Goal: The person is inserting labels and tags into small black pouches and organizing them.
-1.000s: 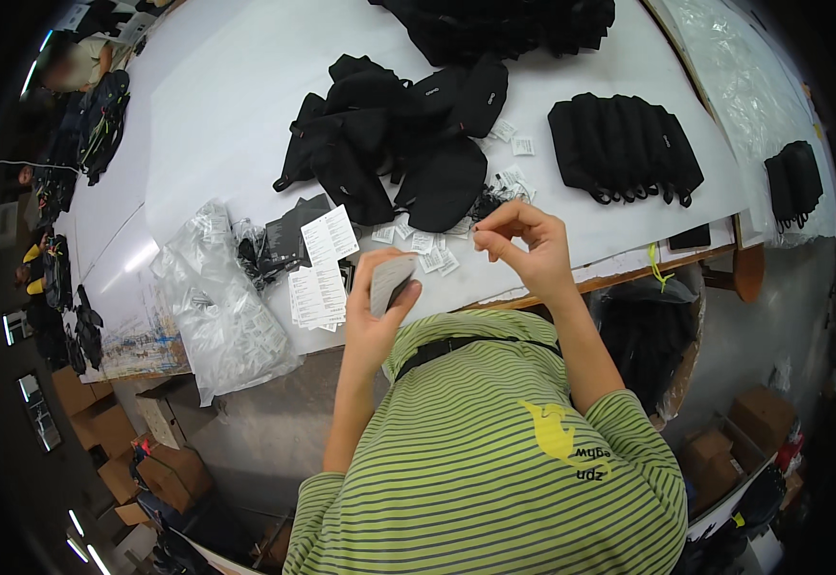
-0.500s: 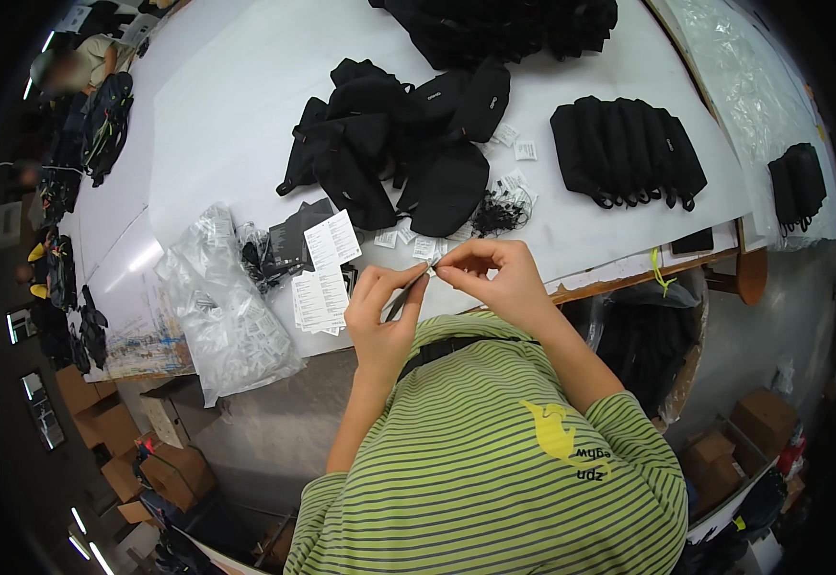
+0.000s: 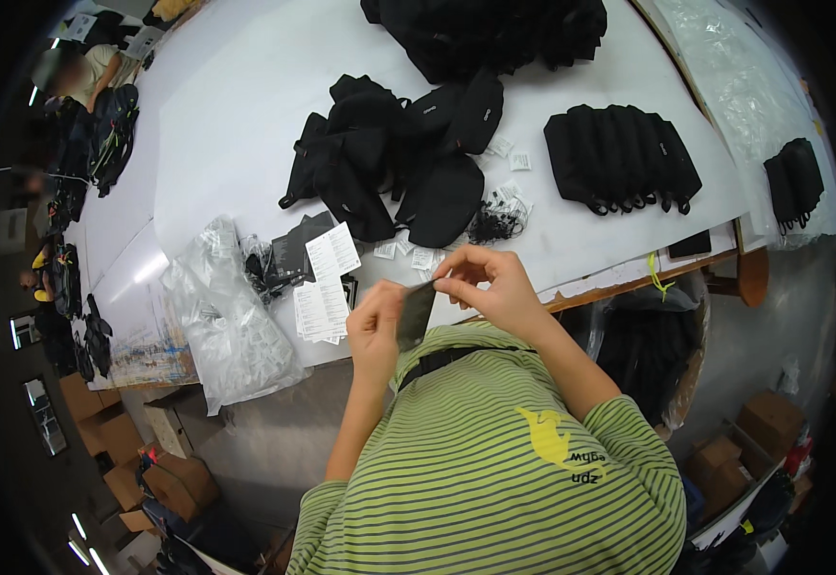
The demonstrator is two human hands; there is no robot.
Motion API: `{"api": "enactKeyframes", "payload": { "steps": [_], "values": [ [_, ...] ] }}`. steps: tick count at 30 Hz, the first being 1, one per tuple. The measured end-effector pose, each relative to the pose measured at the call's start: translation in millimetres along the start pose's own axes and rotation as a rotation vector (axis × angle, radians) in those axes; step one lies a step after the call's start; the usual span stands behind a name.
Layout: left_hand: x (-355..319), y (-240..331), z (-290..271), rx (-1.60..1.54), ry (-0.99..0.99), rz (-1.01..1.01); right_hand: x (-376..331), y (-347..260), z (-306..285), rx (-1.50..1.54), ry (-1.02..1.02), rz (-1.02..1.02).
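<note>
Between my hands, just off the table's front edge, is a dark rectangular hang tag (image 3: 418, 315). My left hand (image 3: 374, 321) is closed on its left side. My right hand (image 3: 492, 290) pinches at its upper right corner; whether a string is also in that pinch is too small to tell. Beyond my hands lies a loose heap of black fabric pouches (image 3: 360, 144). Small white sachets (image 3: 423, 259) and a tangle of black strings (image 3: 496, 222) lie in front of the heap. Left of my hands are printed white cards (image 3: 321, 309) and black cards (image 3: 293, 246).
A clear plastic bag of white sachets (image 3: 236, 331) lies on the white table (image 3: 217, 144) at the left. A row of black pouches (image 3: 621, 158) stands at the right, with a bigger black pile (image 3: 494, 34) behind. Another person (image 3: 102, 72) sits far left. Cardboard boxes (image 3: 180, 481) are below.
The dark tag has turned from nearly edge-on to showing its flat face. My left hand has shifted slightly up, and my right hand has moved a little down and left.
</note>
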State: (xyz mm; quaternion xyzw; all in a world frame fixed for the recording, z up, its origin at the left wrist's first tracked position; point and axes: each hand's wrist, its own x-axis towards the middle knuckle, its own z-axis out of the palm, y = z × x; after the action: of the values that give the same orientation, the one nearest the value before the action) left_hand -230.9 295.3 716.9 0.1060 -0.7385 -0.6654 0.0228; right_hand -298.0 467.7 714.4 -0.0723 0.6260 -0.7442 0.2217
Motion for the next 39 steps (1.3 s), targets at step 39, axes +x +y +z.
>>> {"api": "enactKeyframes", "payload": {
  "steps": [39],
  "values": [
    [102.7, -98.7, 5.3, 0.593, 0.041, 0.328, 5.1, 19.6, -94.6, 0.136, 0.518, -0.158]
  ]
}}
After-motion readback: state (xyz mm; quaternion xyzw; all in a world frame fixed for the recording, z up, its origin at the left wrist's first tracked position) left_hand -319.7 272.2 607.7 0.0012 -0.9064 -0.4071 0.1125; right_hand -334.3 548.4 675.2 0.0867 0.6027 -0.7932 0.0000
